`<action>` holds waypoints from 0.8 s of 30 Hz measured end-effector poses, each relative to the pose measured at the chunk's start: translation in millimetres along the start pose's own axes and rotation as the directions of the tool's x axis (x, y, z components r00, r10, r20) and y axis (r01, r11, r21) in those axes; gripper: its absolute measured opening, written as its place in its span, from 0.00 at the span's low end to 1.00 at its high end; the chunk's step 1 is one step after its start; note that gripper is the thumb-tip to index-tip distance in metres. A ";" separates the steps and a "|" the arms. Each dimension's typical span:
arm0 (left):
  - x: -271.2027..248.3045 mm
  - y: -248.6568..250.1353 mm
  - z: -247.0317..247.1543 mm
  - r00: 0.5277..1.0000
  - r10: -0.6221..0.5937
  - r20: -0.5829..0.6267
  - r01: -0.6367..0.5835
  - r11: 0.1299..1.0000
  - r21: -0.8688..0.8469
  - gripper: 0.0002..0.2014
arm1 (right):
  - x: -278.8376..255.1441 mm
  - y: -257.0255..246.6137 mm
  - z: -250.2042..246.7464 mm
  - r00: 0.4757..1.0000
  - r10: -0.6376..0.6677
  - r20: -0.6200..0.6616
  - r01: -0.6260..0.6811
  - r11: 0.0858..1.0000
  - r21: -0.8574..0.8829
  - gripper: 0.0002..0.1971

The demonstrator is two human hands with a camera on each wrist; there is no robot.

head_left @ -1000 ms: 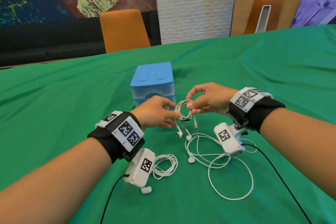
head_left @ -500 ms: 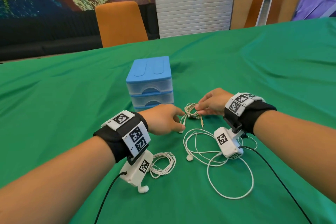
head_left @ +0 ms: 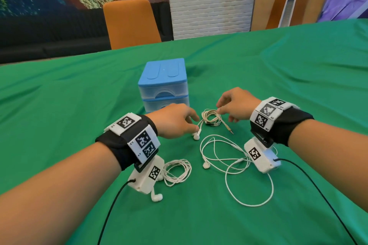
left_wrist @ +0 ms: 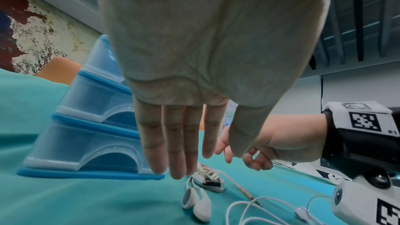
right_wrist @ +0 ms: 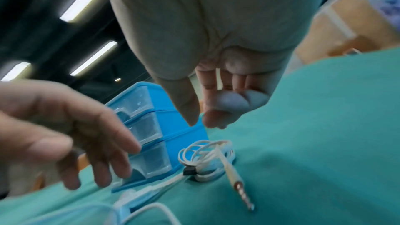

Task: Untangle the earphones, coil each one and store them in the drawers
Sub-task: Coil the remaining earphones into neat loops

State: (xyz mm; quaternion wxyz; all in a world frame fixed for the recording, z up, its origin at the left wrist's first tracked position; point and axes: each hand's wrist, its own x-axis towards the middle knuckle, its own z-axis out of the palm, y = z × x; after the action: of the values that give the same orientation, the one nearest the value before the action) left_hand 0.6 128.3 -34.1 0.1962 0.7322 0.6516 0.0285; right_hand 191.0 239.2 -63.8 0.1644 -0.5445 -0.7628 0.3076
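A beige coiled earphone lies on the green cloth just in front of the blue drawer unit, whose drawers are closed. Its buds and jack plug trail off the coil. My left hand hovers left of it with straight fingers and holds nothing. My right hand hangs just above its right side, fingers loosely curled and empty. A loose white earphone sprawls nearer me. A second coiled white earphone lies by my left wrist.
The green cloth covers the whole table, with wide bare cloth on both sides of the drawer unit. An orange chair stands behind the far edge. Black camera cables run from both wrists toward me.
The beige coil, held in the air between both hands a second ago, now lies on the cloth. Both hands have let go of it and drawn slightly apart.
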 end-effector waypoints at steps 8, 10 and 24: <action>-25.7 23.6 4.0 0.971 0.196 0.134 -0.206 0.976 0.064 0.18 | -48.4 -18.9 -28.5 0.892 -0.118 0.436 0.321 0.844 -0.429 0.06; -28.9 32.4 9.3 0.953 0.198 0.231 -0.232 0.964 0.131 0.21 | -55.0 -8.1 -23.9 0.900 -0.051 0.432 0.294 0.804 -0.516 0.15; -43.5 26.8 0.0 0.944 0.330 -0.022 -0.329 0.930 -0.165 0.11 | -64.4 -21.1 -27.1 0.930 -0.204 0.304 0.307 0.887 -0.345 0.05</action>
State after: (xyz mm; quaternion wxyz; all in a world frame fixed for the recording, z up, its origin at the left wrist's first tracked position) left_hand 19.3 84.3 -16.1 0.2508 0.8122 0.5144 0.1130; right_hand 214.3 182.5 -24.2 -0.0080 -0.4149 -0.8887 0.1951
